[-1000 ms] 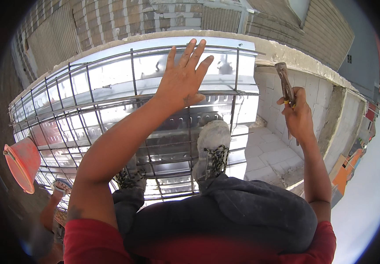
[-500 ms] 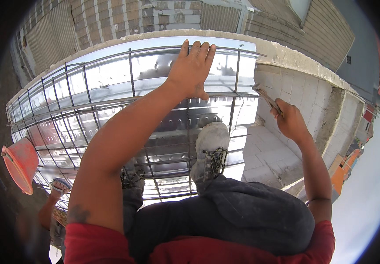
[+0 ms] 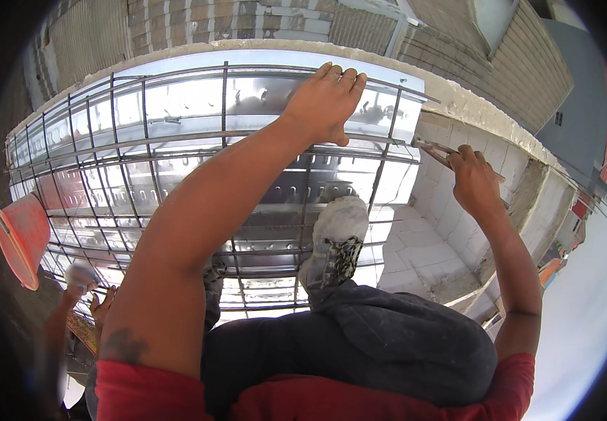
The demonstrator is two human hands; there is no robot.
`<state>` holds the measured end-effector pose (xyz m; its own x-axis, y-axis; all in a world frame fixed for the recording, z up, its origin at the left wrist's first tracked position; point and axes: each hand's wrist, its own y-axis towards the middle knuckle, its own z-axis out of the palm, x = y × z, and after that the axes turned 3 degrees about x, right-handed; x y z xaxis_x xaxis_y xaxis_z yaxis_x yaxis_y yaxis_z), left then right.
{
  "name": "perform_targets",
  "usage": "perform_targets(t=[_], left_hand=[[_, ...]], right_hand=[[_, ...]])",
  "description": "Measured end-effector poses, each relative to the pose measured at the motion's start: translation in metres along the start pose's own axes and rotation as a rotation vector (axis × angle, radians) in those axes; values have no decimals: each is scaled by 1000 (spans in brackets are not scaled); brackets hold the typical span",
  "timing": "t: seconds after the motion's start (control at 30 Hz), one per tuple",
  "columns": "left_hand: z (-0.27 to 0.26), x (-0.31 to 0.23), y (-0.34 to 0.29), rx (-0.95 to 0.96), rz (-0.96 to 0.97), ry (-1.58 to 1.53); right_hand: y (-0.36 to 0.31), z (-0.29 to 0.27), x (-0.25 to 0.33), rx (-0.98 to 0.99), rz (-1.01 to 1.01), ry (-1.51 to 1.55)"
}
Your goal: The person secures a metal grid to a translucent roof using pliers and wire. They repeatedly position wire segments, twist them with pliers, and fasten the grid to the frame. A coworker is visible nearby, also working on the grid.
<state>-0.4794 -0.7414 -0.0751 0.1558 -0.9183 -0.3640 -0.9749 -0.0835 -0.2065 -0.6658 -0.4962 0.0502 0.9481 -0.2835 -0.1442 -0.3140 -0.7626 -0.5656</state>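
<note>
My left hand (image 3: pixel 328 102) lies across the rebar mesh (image 3: pixel 225 105), fingers stretched over the far bar, thumb down by the nearer one. Nothing is held in it. My right hand (image 3: pixel 476 184) is closed around a pair of pincers (image 3: pixel 435 149). Their handles are slightly apart, and the jaws meet the end of a rebar at the right edge of the shiny corrugated metal decking (image 3: pixel 184 105). Whether they bite on the bar or on a tie wire, I cannot tell. My shoe (image 3: pixel 338 231) rests on the mesh between my arms.
At the left, a red bucket (image 3: pixel 26 235) stands tilted in view near another person's hands (image 3: pixel 82 277). A rough concrete edge (image 3: pixel 486 105) borders the decking. To the right, pale block walls (image 3: pixel 458 168) enclose a drop below the decking. Tiled and corrugated roofs (image 3: pixel 233 19) lie beyond.
The view has shifted slightly. My right hand's pincers have swung flatter, with their handles spread a little wider. My left hand stays on the bars. At lower left, the other person's second hand now shows.
</note>
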Motion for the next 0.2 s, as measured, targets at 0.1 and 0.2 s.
perform_targets(t=[0.1, 0.2], left_hand=[[0, 3, 4, 13, -3, -28], [-1, 2, 4, 17, -16, -51]], right_hand=[[5, -2, 2, -51, -66, -179], [9, -4, 5, -57, -112, -317]])
